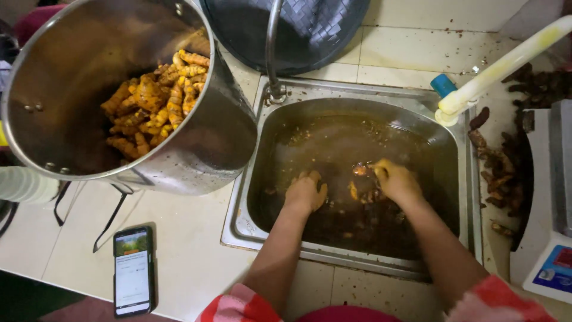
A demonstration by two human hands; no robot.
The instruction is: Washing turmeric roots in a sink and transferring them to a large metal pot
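Observation:
Both my hands are down in a steel sink (363, 92) full of murky brown water. My left hand (305, 192) is half under the water, fingers curled among submerged roots; what it grips is hidden. My right hand (394, 179) is closed on orange turmeric pieces (362, 189) at the water's surface. To the left, a large steel pot (196, 137) stands tilted on the counter, holding several cleaned orange turmeric roots (156, 104).
A tap pipe (272, 45) rises at the sink's back left and a white pipe with a blue cap (500, 68) crosses its back right. Dark unwashed roots (503, 173) lie right of the sink beside a scale (551, 256). A phone (132, 269) lies on the tiled counter.

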